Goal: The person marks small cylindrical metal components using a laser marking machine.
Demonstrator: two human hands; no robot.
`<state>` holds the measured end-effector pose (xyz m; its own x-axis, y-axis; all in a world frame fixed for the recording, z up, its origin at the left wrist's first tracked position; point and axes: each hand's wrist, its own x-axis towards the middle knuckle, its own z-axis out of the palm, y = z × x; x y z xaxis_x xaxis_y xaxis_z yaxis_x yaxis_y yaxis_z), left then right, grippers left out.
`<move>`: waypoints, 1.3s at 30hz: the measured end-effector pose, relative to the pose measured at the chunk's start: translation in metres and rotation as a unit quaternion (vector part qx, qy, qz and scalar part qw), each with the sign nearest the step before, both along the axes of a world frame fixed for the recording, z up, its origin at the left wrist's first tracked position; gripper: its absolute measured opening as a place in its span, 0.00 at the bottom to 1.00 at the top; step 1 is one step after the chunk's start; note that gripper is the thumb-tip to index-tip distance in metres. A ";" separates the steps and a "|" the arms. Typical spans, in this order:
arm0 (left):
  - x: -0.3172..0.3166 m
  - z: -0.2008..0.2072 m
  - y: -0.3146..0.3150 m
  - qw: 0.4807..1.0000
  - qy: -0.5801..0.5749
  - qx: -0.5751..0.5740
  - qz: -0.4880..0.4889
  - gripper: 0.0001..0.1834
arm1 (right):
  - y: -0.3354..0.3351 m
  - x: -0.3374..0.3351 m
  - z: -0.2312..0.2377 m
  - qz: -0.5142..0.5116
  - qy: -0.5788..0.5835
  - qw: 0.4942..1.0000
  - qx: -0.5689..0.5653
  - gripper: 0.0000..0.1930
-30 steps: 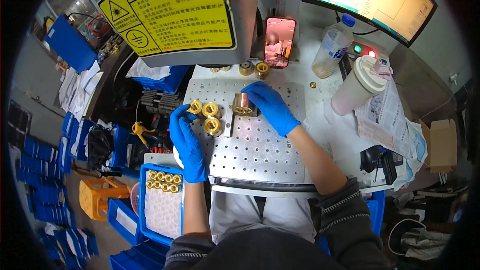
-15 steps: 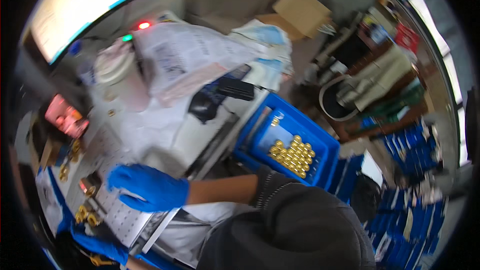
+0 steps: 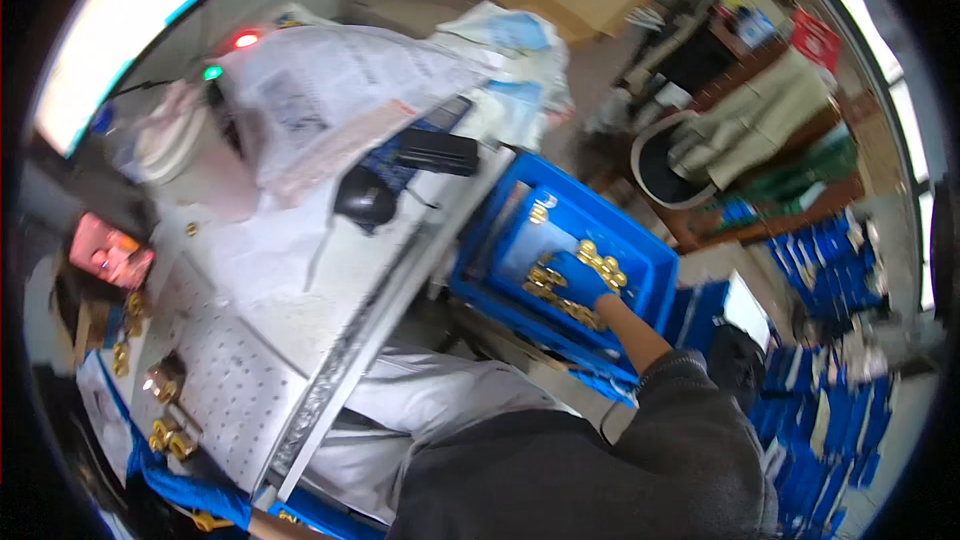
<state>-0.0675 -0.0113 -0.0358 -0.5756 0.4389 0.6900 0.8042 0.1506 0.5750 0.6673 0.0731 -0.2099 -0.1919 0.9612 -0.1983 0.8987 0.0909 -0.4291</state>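
My right hand [image 3: 578, 278], in a blue glove, reaches down into a blue plastic bin [image 3: 655, 275]. It touches or lies just over a cluster of small round brass-coloured fittings [image 3: 602, 262]; its fingertips are lost among them. My left hand [image 3: 200, 496], also gloved in blue, is low at the left edge of the view, beside a yellow brass-like piece [image 3: 210, 521]. Its fingers blend into blue things there, so their grip cannot be read. On the perforated metal plate [image 3: 235, 370] stand a copper-coloured round part [image 3: 165, 380] and several brass fittings [image 3: 172, 438].
A black box-shaped device [image 3: 437, 152] and a dark rounded object [image 3: 364, 198] lie near the bench edge. Behind them are a white lidded container [image 3: 200, 162] and a printed plastic bag [image 3: 330, 90]. Stacked blue trays [image 3: 830, 460] stand at the right.
My right hand has gone from above the perforated plate across to the right and down into the blue bin. My left hand stays low at the left. The view has shifted slightly.
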 end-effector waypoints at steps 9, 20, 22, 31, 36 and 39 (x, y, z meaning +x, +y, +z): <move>0.047 0.007 0.018 0.978 -0.177 0.106 0.014 0.16 | -0.014 0.034 -0.089 0.132 -0.061 0.979 0.140 0.07; 0.063 0.027 0.016 0.972 -0.213 0.101 -0.014 0.14 | 0.028 0.038 -0.052 0.064 -0.194 0.978 0.028 0.11; 0.064 0.024 0.020 0.969 -0.221 0.107 -0.017 0.14 | 0.031 0.085 -0.051 -0.088 -0.043 0.995 -0.003 0.14; 0.067 0.027 0.015 0.978 -0.180 0.103 -0.023 0.14 | 0.053 -0.212 0.302 0.203 0.092 0.973 -0.056 0.19; 0.061 0.023 0.010 0.985 -0.159 0.068 -0.023 0.14 | 0.077 -0.383 0.300 0.439 0.177 0.876 0.092 0.18; 0.062 0.027 0.014 0.981 -0.169 0.086 -0.032 0.14 | 0.097 -0.450 0.270 0.507 0.174 0.841 0.073 0.13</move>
<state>-0.0052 0.0024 -0.0087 -0.7594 0.3752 0.5315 0.5679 -0.0162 0.8229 0.2171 0.1702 0.0604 -0.9497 0.2778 0.1446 0.1502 0.8091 -0.5681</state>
